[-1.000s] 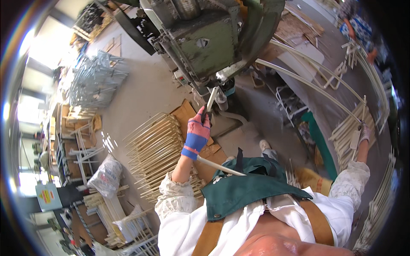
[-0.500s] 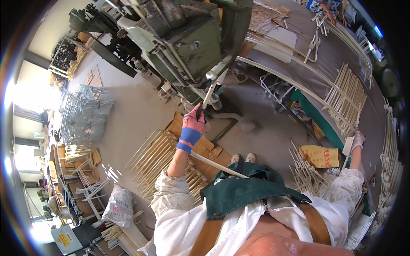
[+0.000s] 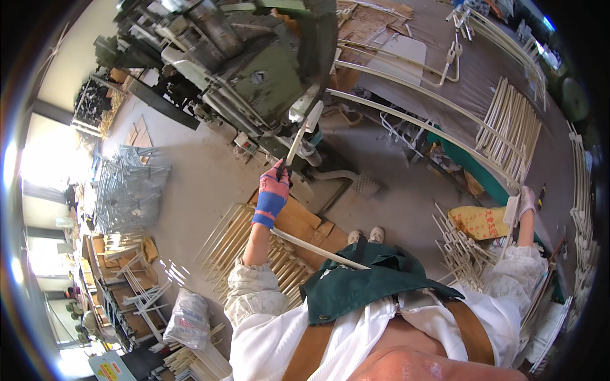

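My left hand (image 3: 273, 193), in a pink glove with a blue cuff, is closed around a cream-coloured metal tube (image 3: 294, 147). Its upper end reaches the work area of a green press-like machine (image 3: 260, 82). Below that hand, another length of cream tube (image 3: 318, 249) slopes down to my dark green apron (image 3: 356, 286). Far to the right, my right hand (image 3: 526, 202), in a pale pink glove, is closed at the near end of a long bent cream tube frame (image 3: 438, 134). A flat white piece (image 3: 511, 211) is beside its fingers.
Cream tube frames (image 3: 254, 247) lie stacked on cardboard below my left hand. A foot pedal (image 3: 365, 185) stands under the machine. More cream tubes (image 3: 511, 127) rest on the brown-covered table at right, above a yellow sack (image 3: 480, 221). Grey metal frames (image 3: 130, 190) are piled at left.
The view has shifted, so the machine and table appear further left. Both hands keep their grip on the tubing. A small dark and yellow tool has come into view beside my right hand.
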Demonstrator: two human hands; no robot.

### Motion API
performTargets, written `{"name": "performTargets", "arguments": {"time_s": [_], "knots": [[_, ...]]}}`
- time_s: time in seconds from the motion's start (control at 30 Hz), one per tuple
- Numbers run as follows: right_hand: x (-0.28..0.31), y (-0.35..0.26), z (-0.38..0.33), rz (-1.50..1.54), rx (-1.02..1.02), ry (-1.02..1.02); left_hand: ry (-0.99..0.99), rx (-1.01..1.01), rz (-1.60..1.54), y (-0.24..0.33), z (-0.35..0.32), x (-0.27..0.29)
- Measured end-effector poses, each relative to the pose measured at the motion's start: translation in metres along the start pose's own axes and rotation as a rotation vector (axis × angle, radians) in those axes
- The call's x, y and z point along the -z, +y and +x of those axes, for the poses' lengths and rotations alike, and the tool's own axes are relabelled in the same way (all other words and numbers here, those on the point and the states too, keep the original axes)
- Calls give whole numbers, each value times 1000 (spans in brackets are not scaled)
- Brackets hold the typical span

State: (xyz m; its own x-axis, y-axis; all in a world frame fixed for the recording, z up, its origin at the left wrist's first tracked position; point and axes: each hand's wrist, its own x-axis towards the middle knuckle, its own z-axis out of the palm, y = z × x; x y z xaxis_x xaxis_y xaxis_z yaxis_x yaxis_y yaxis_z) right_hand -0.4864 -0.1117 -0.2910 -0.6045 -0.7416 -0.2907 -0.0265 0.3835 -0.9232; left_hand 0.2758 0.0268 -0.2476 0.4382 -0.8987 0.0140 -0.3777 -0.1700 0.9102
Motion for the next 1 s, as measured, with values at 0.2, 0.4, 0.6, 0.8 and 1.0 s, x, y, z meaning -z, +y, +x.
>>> {"name": "performTargets", "arguments": {"time_s": [0.2, 0.4, 0.6, 0.8, 1.0], "knots": [[-4, -22, -17, -544, -122, -337, -13, 0, 155, 8, -3, 10], [49, -61, -40, -169, -87, -462, 44, -51, 483, 15, -10, 3], [3, -48, -44, -654, -367, -531, -36, -32, 596, -9, 3, 17], [-20, -61, 9, -1107, 317, 73, 55, -213, 706, 29, -17, -13], [-182, -87, 68, -1701, 730, -702, 117, -432, 974, 28, -19, -14]]}}
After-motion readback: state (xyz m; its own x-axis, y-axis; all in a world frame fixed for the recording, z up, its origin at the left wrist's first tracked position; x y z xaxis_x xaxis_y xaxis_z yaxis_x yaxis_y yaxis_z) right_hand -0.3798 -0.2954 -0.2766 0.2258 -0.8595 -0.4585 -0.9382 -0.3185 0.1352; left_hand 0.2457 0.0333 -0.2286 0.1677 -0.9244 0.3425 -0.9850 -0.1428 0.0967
